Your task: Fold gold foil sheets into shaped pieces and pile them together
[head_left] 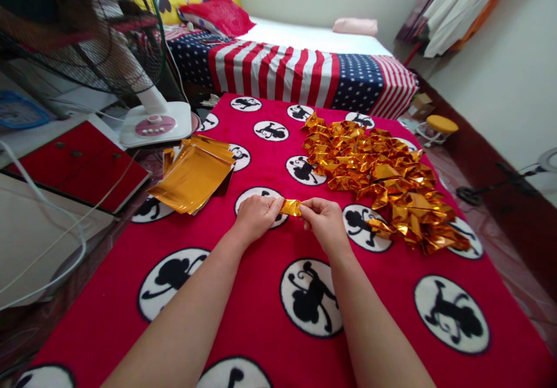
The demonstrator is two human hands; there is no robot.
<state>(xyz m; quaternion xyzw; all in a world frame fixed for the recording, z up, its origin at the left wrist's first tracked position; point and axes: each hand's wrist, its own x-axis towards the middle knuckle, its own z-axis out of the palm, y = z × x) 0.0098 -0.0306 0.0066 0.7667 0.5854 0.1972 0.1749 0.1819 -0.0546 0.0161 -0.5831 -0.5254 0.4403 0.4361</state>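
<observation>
Between my two hands is a small folded piece of gold foil paper (pixel 290 207), held just above the red cloth. My left hand (pixel 259 216) pinches its left end, thumb along the top. At the other end, my right hand (pixel 322 218) grips it between thumb and fingertips. A stack of flat gold foil sheets (pixel 194 173) lies to the left, beyond my left hand. Over on the right, a large group of folded gold foil pieces (pixel 374 173) sits in rough rows on the cloth.
The red cloth with monkey prints (pixel 243 295) covers the table. A white fan base (pixel 156 122) stands past the sheets at the left. Behind is a bed with a striped, starred cover (pixel 278 72). A yellow stool (pixel 442 124) stands on the floor at right.
</observation>
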